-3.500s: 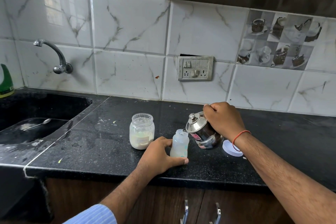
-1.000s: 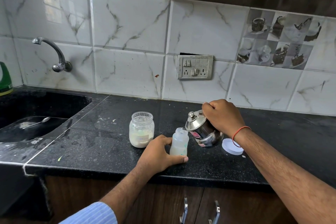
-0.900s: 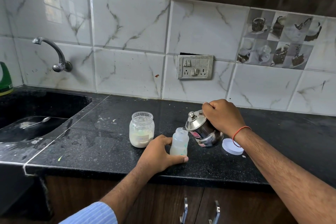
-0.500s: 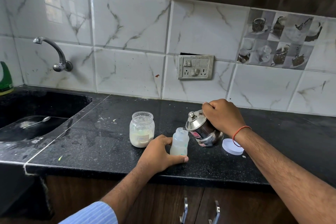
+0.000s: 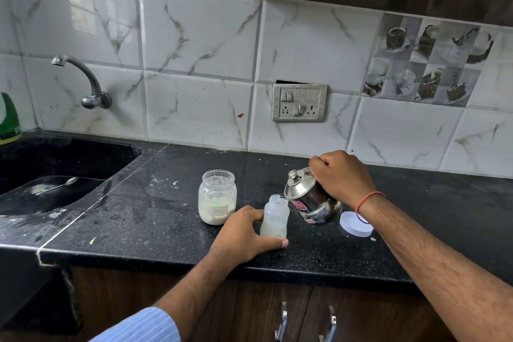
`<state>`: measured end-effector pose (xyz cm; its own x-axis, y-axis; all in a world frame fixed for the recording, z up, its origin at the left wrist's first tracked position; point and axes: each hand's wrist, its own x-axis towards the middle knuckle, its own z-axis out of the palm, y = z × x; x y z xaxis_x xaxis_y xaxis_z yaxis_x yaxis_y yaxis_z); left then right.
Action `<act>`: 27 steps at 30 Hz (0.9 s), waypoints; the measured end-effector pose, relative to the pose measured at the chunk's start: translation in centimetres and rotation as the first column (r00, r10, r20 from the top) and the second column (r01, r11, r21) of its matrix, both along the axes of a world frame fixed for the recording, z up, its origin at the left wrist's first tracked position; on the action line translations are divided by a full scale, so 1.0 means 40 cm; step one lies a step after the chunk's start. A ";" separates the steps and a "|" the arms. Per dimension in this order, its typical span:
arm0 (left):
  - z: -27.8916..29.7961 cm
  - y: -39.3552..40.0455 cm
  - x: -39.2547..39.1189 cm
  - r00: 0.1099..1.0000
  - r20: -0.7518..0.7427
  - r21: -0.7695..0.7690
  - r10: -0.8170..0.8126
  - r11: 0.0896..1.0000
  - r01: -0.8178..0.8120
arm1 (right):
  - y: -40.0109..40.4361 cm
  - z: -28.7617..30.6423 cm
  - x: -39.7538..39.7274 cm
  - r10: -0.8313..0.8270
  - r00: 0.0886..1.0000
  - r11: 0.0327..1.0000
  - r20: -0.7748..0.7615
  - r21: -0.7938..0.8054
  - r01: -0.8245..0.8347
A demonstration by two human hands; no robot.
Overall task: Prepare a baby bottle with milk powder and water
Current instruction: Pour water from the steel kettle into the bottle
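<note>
1. A small translucent baby bottle (image 5: 274, 216), uncapped and partly filled with cloudy white liquid, is seen on the black counter (image 5: 144, 216) at lower centre of the frame.
2. Its long axis is held upright, the mouth pointing up under the spout of a tilted steel kettle (image 5: 312, 197).
3. The bottle is gripped low by the left hand (image 5: 241, 236), fingers curled round it; the kettle is clasped by the closed right hand (image 5: 341, 175).
4. An open powder jar (image 5: 217, 197) stands just left of the bottle; a white lid (image 5: 356, 224) lies to the right.

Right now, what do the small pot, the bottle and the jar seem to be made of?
Pot: polished steel by the look; its side mirrors the room. Bottle: probably plastic, cloudy and see-through, with liquid showing inside. Jar: clear glass or plastic, can't tell; powder shows through its wall.
</note>
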<state>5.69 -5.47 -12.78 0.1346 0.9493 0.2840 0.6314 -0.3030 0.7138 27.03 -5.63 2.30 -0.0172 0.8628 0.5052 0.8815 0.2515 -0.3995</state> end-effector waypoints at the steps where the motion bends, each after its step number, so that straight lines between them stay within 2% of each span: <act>1: 0.000 0.000 0.000 1.000 0.001 0.001 0.002 1.000 -0.002 | -0.001 0.000 -0.001 -0.002 1.000 1.000 0.003 0.000 0.002; 8: -0.007 -0.001 0.001 1.000 0.016 0.022 -0.005 1.000 0.005 | -0.001 0.003 -0.005 -0.034 0.998 0.999 0.046 0.005 0.034; 27: 0.005 -0.007 0.000 1.000 0.001 -0.002 0.001 1.000 -0.001 | -0.001 0.004 0.000 -0.012 0.999 1.000 0.029 -0.013 0.013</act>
<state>5.69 -5.76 -12.59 0.1330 0.9501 0.2822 0.6313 -0.3007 0.7148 27.04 -5.68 2.44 -0.0209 0.8696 0.4933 0.8960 0.2352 -0.3766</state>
